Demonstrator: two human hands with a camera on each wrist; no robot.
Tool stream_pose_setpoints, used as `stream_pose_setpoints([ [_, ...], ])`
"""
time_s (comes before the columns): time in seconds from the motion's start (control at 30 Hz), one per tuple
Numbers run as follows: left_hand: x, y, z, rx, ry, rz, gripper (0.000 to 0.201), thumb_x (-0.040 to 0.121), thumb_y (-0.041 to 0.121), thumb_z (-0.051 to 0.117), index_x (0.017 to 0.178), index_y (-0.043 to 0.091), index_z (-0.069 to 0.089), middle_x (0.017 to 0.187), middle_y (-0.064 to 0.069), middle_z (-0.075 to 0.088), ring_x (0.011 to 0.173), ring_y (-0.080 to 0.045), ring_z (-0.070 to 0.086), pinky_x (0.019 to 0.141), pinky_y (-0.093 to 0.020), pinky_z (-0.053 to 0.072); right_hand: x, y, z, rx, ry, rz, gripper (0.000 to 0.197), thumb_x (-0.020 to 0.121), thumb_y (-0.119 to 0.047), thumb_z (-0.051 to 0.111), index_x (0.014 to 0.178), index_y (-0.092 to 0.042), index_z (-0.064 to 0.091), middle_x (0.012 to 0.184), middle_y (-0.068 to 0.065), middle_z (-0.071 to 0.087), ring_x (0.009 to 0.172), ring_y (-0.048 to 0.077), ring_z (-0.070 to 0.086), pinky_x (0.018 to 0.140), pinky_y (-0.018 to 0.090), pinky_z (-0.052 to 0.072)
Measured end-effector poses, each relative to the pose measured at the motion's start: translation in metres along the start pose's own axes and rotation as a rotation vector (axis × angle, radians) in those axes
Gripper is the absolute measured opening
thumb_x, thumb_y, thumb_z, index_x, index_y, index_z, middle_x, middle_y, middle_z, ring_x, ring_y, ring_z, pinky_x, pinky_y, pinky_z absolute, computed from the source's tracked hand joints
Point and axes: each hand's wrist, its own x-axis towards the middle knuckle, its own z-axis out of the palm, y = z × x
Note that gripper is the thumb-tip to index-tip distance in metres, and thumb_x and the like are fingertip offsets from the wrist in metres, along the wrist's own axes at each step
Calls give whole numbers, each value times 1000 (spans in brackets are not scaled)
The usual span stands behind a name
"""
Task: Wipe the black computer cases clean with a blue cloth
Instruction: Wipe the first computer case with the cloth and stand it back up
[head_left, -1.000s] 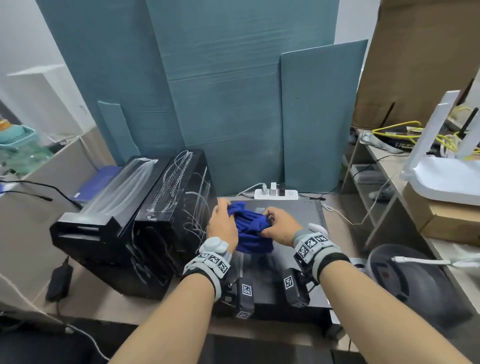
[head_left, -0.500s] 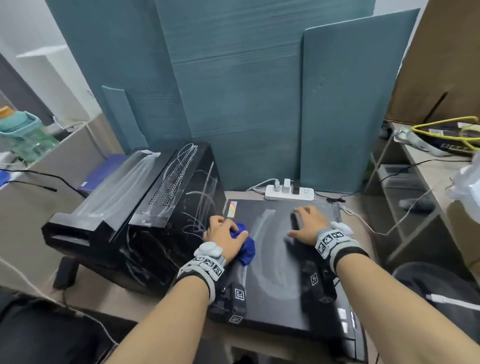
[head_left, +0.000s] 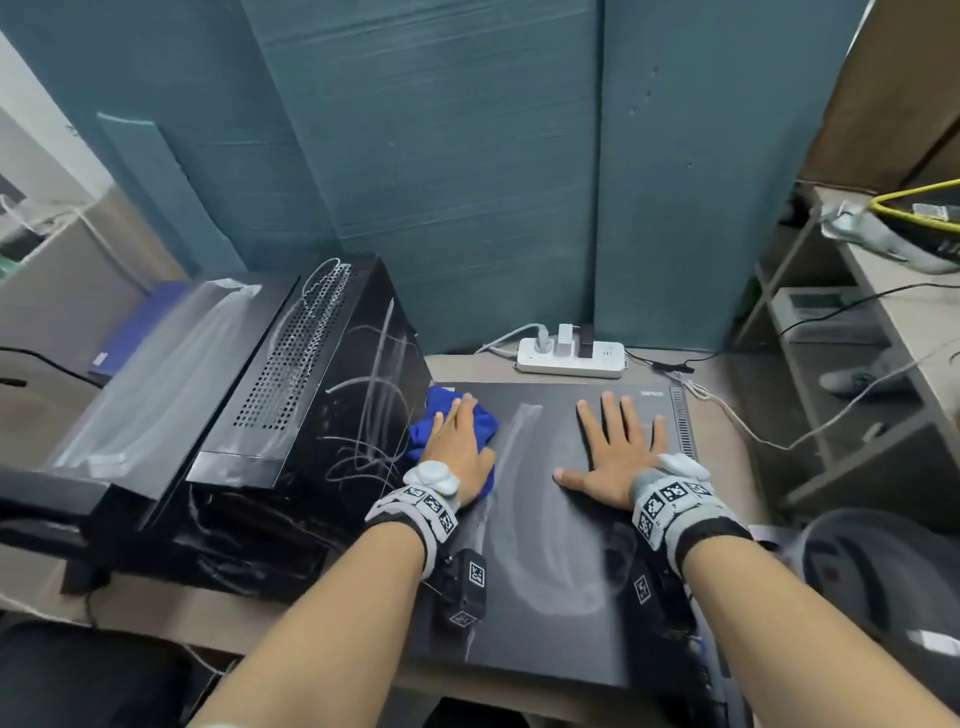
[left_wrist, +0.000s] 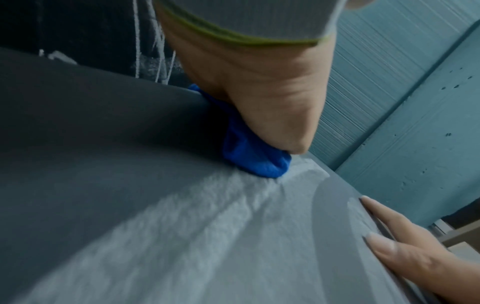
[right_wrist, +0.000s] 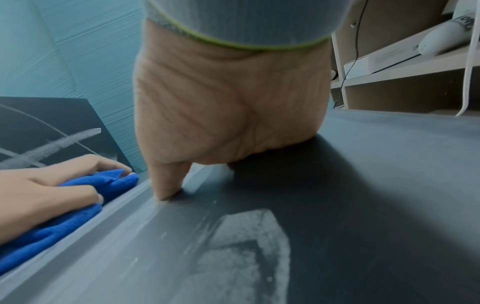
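Note:
A black computer case lies flat on the desk, streaked with pale dust. The blue cloth is bunched at its far left corner. My left hand lies over the cloth and presses it down with fingers extended. The left wrist view has the cloth squashed under the heel of the palm. My right hand rests flat on the case's right half, fingers spread, holding nothing. In the right wrist view its palm bears on the lid, with the cloth to its left.
Two more black cases lean at the left, marked with white scribbles. A white power strip with plugs sits behind the flat case. Teal panels stand at the back. A shelf unit with cables is at the right.
Both hands were bunching the cloth together; now the left hand alone has slid it toward the case's far left corner. The right hand has let go and spread flat on the lid.

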Motion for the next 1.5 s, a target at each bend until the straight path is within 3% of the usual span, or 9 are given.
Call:
stream_pose_setpoints([
  [0.17,3,-9,15,231,107,-85,78,92,40,47,159,17,13,168,-12,-5,155,-27,-10,125,-45,-4,1,1,0,-5,-14,9,109,78,-87,37,156,-40,-23,162,-2,-36,149,23,-34,116,62,-18],
  [0.37,13,-9,14,203,21,-53,86,93,39,46,160,8,3,169,-10,-2,155,-25,-7,126,-43,-2,0,0,0,-2,-10,11,109,79,-87,37,156,-40,-23,162,-1,-36,149,23,-35,116,62,-20],
  [0.57,49,-7,9,272,79,-112,94,82,49,54,156,5,16,163,-14,19,151,-31,11,123,-48,15,0,-2,0,-6,-18,14,109,79,-86,38,156,-40,-23,162,-1,-36,148,23,-36,115,62,-21],
  [0.67,37,22,26,283,-40,97,81,94,36,46,160,8,8,169,-9,4,155,-25,-3,126,-44,-1,1,-2,0,-9,-16,24,108,80,-86,38,156,-40,-23,162,-1,-36,149,23,-35,116,62,-20],
  [0.83,5,43,41,311,-152,413,77,92,33,45,161,20,13,169,1,6,155,-20,-2,126,-43,2,5,-1,2,-26,-12,17,109,75,-90,29,157,-40,-21,163,-1,-34,150,23,-32,117,62,-17],
  [1.13,32,7,18,328,24,-17,69,98,50,34,161,32,11,169,-7,1,155,-32,-7,125,-48,-3,3,2,3,-10,0,7,109,77,-88,36,157,-40,-22,163,-1,-35,149,24,-34,116,61,-20],
  [1.2,26,27,27,295,-14,104,64,101,54,29,160,34,14,169,-1,3,155,-31,-7,123,-48,-5,3,0,5,-12,0,9,109,77,-88,36,157,-40,-22,163,-1,-34,150,23,-33,116,62,-19],
  [1.33,17,38,38,362,-171,452,54,107,35,29,160,33,16,169,8,6,155,-24,-5,126,-45,-1,4,2,1,-18,5,10,110,77,-88,35,156,-39,-23,163,-2,-33,150,22,-31,117,60,-18],
  [1.5,42,-10,11,398,32,36,52,107,29,29,159,26,20,167,-1,15,154,-33,6,123,-50,14,1,6,-5,107,-7,-32,107,82,-71,56,158,-43,-13,164,-9,-29,151,16,-29,119,54,-19],
])
